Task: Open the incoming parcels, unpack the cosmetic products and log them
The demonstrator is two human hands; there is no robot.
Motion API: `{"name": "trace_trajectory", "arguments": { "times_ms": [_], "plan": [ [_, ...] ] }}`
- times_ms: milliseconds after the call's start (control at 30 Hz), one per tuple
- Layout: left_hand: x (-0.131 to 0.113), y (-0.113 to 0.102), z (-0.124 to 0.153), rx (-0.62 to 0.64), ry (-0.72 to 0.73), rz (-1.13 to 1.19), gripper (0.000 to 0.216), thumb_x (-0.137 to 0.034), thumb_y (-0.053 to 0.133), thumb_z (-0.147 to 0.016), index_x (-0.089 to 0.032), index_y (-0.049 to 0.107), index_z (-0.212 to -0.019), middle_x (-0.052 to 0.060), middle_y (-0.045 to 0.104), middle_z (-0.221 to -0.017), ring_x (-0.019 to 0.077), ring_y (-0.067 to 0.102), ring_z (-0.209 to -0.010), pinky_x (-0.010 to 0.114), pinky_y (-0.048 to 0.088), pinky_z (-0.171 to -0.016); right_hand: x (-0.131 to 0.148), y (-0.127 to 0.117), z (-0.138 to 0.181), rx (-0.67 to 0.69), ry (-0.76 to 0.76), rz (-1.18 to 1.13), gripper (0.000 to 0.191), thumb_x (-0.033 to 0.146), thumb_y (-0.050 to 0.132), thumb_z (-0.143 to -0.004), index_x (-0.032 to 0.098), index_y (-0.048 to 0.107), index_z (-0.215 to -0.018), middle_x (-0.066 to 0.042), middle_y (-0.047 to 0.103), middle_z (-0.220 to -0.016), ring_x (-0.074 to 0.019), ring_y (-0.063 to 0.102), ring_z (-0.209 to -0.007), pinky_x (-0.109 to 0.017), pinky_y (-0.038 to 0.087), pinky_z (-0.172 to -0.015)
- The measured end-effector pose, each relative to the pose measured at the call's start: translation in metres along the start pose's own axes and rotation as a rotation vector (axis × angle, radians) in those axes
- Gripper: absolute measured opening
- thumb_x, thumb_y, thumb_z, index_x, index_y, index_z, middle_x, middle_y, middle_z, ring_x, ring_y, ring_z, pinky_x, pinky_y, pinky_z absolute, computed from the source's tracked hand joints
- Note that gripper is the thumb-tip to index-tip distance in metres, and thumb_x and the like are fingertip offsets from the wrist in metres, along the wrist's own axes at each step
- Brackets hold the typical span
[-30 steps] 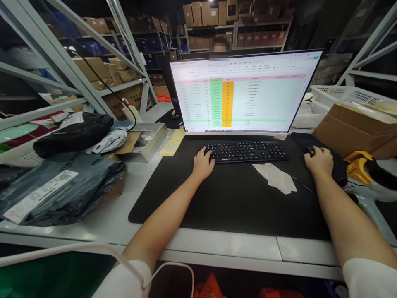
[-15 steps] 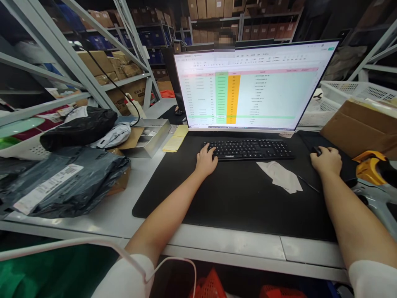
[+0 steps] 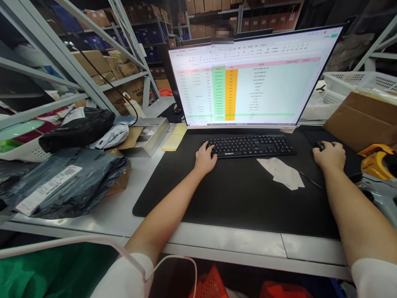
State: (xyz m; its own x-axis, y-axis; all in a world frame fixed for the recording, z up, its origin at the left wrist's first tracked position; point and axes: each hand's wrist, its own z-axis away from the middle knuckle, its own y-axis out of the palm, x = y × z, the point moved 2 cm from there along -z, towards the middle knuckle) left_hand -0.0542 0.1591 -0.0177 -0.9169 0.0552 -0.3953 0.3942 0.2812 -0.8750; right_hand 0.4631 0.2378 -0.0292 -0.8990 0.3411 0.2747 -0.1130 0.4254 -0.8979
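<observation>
My left hand rests at the left end of a black keyboard, its fingers apart over the keys and gripping nothing. Over on the right, my right hand is wrapped around a black computer mouse, which is mostly hidden under the palm. Behind the keyboard stands a lit monitor with a spreadsheet that has a green and an orange column. Both keyboard and forearms are on a large black desk mat. A crumpled white tissue lies between the keyboard and my right forearm.
Dark plastic parcels are piled at the left, near an open box and a yellow notepad. At the right are a cardboard box, a yellow device and white baskets. A person's head shows behind the monitor.
The view has shifted slightly. My right hand stays on the mouse and my left hand stays at the keyboard's left end, with little visible movement.
</observation>
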Motion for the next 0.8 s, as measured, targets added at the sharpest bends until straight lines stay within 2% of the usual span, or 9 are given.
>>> {"name": "trace_trajectory", "arguments": {
  "times_ms": [233, 433, 567, 800],
  "plan": [
    [0.0009, 0.0012, -0.0007, -0.008, 0.003, 0.001, 0.05, -0.031, 0.057, -0.1, -0.019, 0.058, -0.149, 0.015, 0.038, -0.168, 0.0332, 0.037, -0.155, 0.054, 0.035, -0.126, -0.0027, 0.0032, -0.0022, -0.004, 0.008, -0.002, 0.053, 0.044, 0.05, -0.1, 0.018, 0.065, -0.144, -0.019, 0.049, -0.152, -0.0363, 0.052, -0.129, -0.044, 0.044, -0.099],
    [-0.0001, -0.0003, -0.0006, -0.014, 0.013, -0.004, 0.05, -0.029, 0.056, -0.1, -0.018, 0.059, -0.148, 0.017, 0.038, -0.167, 0.0344, 0.038, -0.155, 0.055, 0.036, -0.125, -0.0026, 0.0024, -0.0022, -0.026, -0.003, -0.018, 0.057, 0.044, 0.049, -0.098, 0.015, 0.066, -0.143, -0.021, 0.052, -0.15, -0.0394, 0.055, -0.129, -0.047, 0.047, -0.102],
    [-0.0008, -0.001, 0.0003, -0.027, 0.022, 0.014, 0.049, -0.028, 0.057, -0.099, -0.018, 0.06, -0.147, 0.017, 0.039, -0.167, 0.0343, 0.038, -0.155, 0.054, 0.036, -0.125, -0.0036, 0.0012, -0.0009, -0.048, -0.02, -0.045, 0.06, 0.046, 0.047, -0.096, 0.014, 0.067, -0.142, -0.023, 0.053, -0.149, -0.0421, 0.056, -0.129, -0.051, 0.048, -0.105],
    [-0.0004, 0.0009, 0.001, -0.036, 0.024, 0.055, 0.049, -0.028, 0.059, -0.098, -0.018, 0.061, -0.146, 0.016, 0.039, -0.167, 0.0334, 0.038, -0.154, 0.053, 0.035, -0.126, -0.0089, 0.0019, -0.0007, -0.07, -0.014, -0.083, 0.07, 0.057, 0.038, -0.094, 0.02, 0.064, -0.147, -0.026, 0.05, -0.149, -0.048, 0.053, -0.134, -0.06, 0.046, -0.108]
  ]
}}
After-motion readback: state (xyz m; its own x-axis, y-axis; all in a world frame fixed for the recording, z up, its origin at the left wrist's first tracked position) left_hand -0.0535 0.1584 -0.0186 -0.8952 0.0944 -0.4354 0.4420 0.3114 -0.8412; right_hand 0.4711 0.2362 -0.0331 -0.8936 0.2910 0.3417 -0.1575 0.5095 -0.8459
